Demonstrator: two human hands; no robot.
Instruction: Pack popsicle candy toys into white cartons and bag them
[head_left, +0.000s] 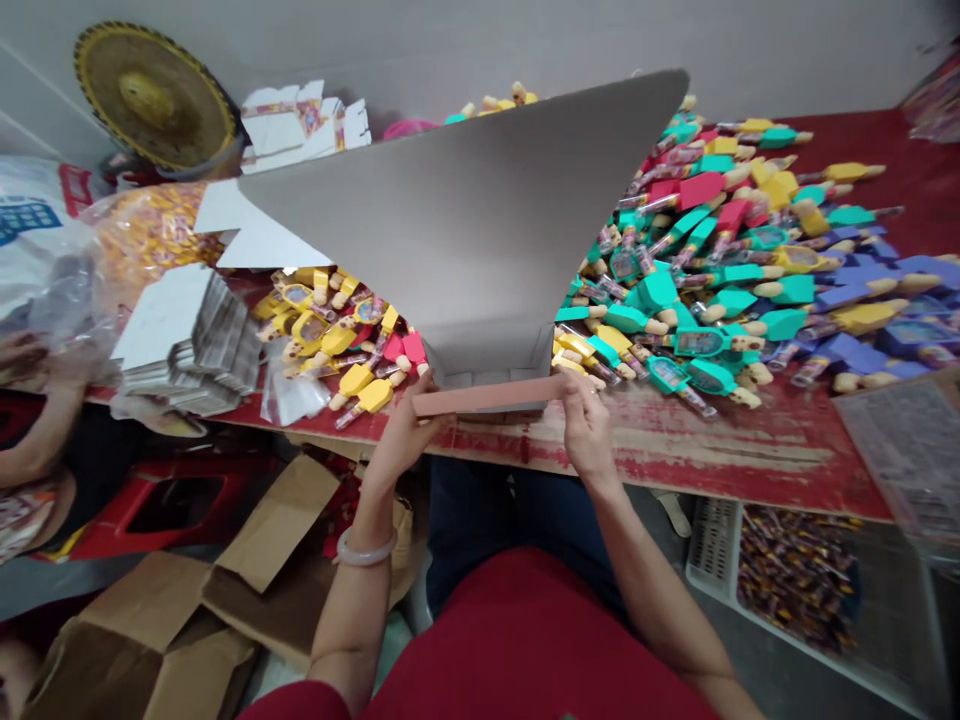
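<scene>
A cardboard display box [480, 220] with a grey inside stands at the red table's front edge, its tall back panel raised. My left hand [409, 425] is closed on the left end of the box's low front wall [487, 397]. At the wall's right end, my right hand [589, 425] pinches the corner between thumb and fingers. Yellow and red toy pieces [330, 330] lie close to the left of the box. To its right is a heap of green, red and yellow toys [682, 260] with clear tubes. What lies behind the back panel is mostly hidden.
Flat white cartons [187, 330] are stacked on the left, beside a clear bag of orange pieces [150, 235]. Purple toys [877, 290] lie far right. Below are brown boxes [150, 620] and a white crate [712, 560]. Another person's arm [45, 420] is at left.
</scene>
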